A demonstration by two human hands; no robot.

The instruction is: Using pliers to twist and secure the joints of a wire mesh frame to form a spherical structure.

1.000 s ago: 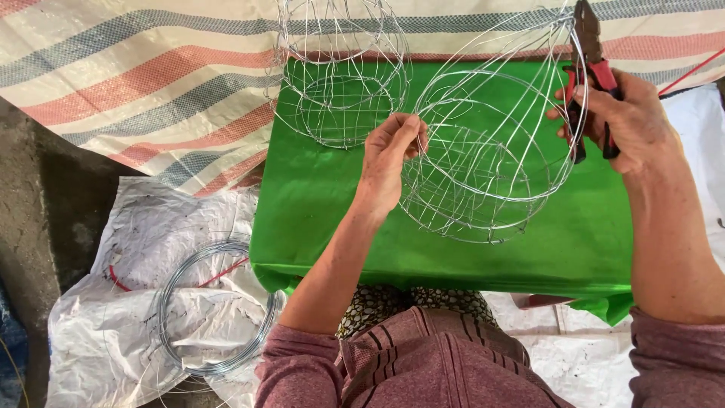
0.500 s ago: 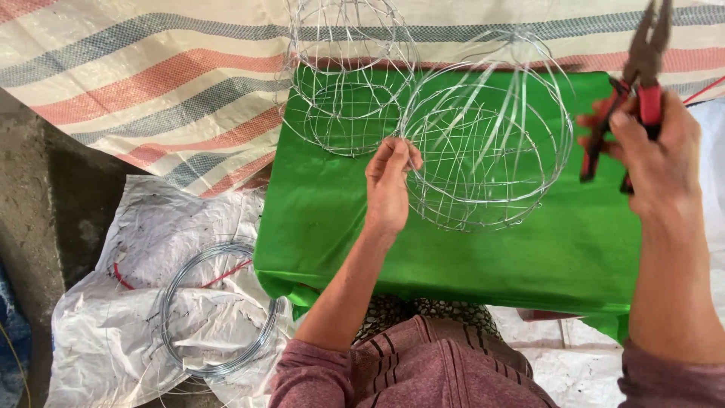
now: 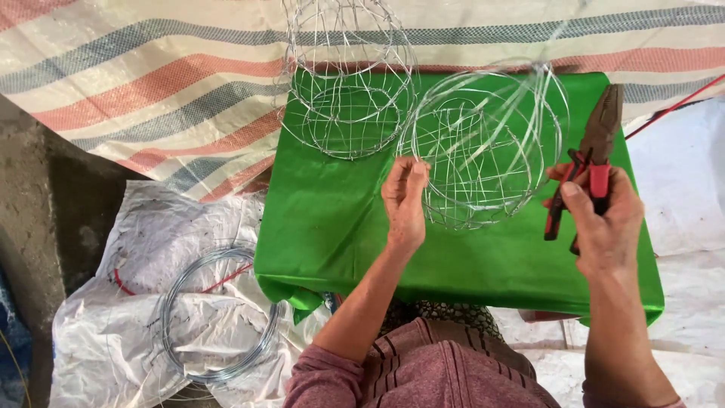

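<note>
Here the left hand (image 3: 405,198) pinches the near rim of a round wire frame basket (image 3: 483,143), fingers bent around one thin strand, while the right hand (image 3: 600,219) is clenched around the red handles of a pair of pliers (image 3: 593,162), whose dark jaws point up and away from the palm and stand off to the side of the frame, not touching it. The frame rests on a green cloth (image 3: 340,227), directly beyond the left fingertips and just inboard of the pliers. The pinch looks light and takes only one point of the rim, so I judge the springy frame could roll or twist out of it, and loose wire ends near the knuckles could prick or scratch the bare fingers. The pliers, if they close on the wrong strand, could kink or cut a hoop. A second wire frame (image 3: 349,79) sits just beyond and to the thumb side of the held one, close enough to snag it. A coil of wire (image 3: 219,313) lies on white plastic sheeting (image 3: 128,287), well off below the left elbow. Where exactly the strands cross inside the held frame is hard to make out, since it blurs; the second frame is cut off at the top edge, and whether the plier jaws are open cannot be told.
</note>
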